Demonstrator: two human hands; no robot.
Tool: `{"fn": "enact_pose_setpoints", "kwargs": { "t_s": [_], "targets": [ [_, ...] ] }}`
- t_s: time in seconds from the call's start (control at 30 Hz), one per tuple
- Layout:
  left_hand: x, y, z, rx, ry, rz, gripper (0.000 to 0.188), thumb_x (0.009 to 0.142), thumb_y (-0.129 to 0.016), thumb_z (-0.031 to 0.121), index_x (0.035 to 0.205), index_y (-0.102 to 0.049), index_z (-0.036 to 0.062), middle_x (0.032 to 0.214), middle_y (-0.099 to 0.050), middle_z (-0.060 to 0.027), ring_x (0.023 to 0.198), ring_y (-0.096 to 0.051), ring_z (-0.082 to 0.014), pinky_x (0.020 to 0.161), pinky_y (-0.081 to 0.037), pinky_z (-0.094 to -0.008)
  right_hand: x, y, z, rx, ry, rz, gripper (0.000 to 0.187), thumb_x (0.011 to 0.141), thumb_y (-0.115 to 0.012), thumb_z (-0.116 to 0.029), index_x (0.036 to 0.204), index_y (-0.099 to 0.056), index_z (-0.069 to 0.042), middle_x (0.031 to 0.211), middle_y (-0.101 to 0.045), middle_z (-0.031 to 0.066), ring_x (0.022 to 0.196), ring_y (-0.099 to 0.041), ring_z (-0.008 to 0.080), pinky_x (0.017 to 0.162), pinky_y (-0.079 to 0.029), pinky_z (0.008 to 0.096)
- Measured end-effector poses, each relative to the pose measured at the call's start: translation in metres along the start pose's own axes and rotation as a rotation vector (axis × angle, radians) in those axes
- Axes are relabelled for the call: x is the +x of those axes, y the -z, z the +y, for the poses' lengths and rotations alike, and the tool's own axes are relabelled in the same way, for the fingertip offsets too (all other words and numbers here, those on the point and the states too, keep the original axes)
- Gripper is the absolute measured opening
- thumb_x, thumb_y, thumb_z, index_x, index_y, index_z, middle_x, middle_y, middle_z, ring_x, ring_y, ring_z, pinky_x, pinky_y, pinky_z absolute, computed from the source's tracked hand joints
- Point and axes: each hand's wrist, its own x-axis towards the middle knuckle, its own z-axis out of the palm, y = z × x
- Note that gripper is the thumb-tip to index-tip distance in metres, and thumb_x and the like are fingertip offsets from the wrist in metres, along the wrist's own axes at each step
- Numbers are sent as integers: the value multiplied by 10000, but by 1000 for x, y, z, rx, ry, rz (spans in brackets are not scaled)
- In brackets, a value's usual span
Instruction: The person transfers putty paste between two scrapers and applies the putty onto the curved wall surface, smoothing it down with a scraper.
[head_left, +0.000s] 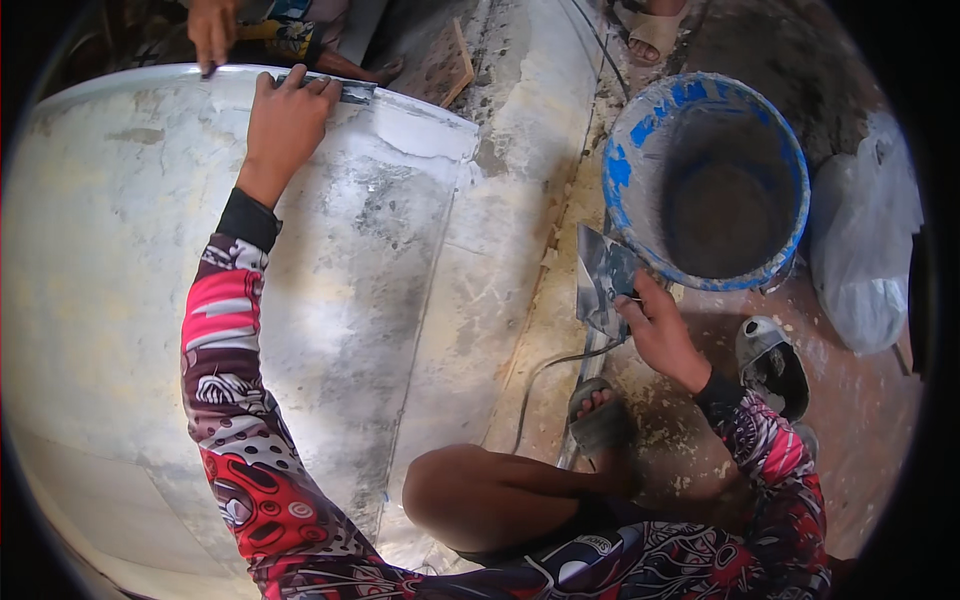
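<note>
My left hand [288, 122] reaches to the far edge of a large pale, smeared slab [330, 260]. Its fingers are bent over a dark, flat strip [357, 91] lying along that edge; the strip's far side is under my fingers. A band of smooth white filler [415, 128] runs along the edge beside it. In my right hand [660, 330] is a putty knife [600, 278] with a wide metal blade, dark and smeared near the grip. The blade is beside the rim of a blue bucket [622, 180] coated inside with grey residue.
Another person's hand [212, 35] works at the slab's far edge, holding something small and dark. A clear plastic bag [868, 240] lies right of the bucket. A grey shoe [772, 365] and a black cable [535, 380] are on the stained floor. Another person's sandalled foot [650, 38] is at the top.
</note>
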Motion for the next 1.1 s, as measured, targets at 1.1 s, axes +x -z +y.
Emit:
{"fn": "enact_pose_setpoints", "kwargs": {
  "t_s": [1.1],
  "targets": [
    [-100,-23,58,116,9,-157,460,874,-550,158,1325,-605,80,1453,-526,-37,1135,-538,-197,846,-437,-438,0,-7,-1,-18,121,20,394,947,-502,-23,1336,-470,27,1005,-643,204,859,-575,188,827,-479,336]
  ]
}}
